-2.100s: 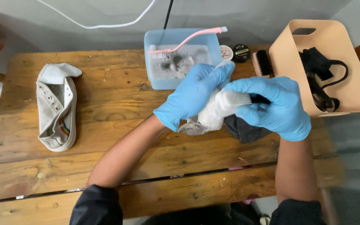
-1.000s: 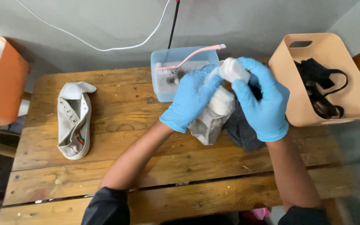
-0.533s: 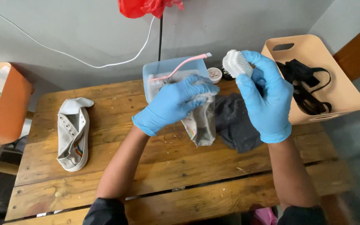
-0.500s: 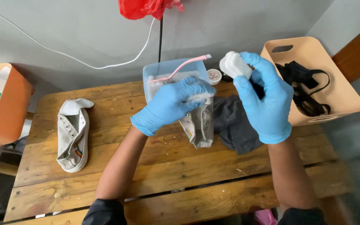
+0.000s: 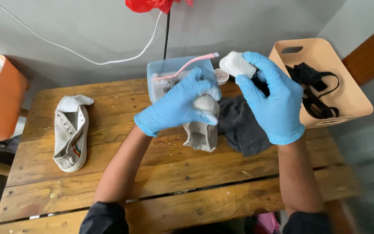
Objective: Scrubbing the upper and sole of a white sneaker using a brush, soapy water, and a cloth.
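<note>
Soft, even daylight fills the scene, bright enough with no glare. The wooden plank surface (image 5: 66, 190) shows only faint shadows under the arms. The centre is sharp; motion blur smears the corner at 4 o'clock, and the edges bow slightly from the wide lens.

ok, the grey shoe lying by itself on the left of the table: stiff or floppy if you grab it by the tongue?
Probably floppy: the grey canvas shoe has no laces, and its tongue is folded back limp. Likely light for its size, since the upper looks like thin fabric. The flat sole on the wooden table suggests it would slide rather than roll.
</note>
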